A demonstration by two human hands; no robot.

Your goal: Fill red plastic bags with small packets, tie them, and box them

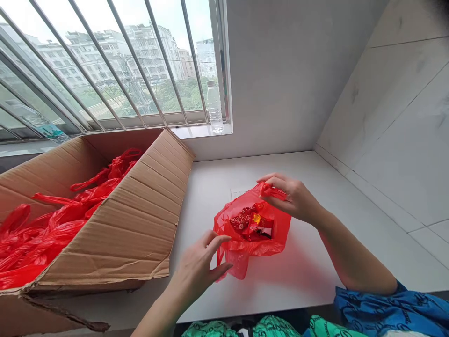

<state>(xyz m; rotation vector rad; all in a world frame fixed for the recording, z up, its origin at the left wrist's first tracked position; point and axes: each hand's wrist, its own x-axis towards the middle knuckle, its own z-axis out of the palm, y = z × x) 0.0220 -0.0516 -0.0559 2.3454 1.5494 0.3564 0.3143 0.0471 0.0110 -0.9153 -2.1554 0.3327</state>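
A thin red plastic bag (252, 248) stands with its mouth open on the white tabletop (280, 290). Inside it lie several small red wrapped packets (250, 221), one with a yellow mark. My right hand (289, 196) grips the bag's gathered handle at the upper right of its mouth. At the lower left rim is my left hand (203, 260), thumb and fingers spread apart, near the bag's edge; nothing is held in it.
On the left, a large open cardboard box (140, 210) holds several red bags (70, 215). A clear bottle (214, 107) stands on the sill of the barred window, another bottle (52, 128) behind the box. Walls border the table behind and right.
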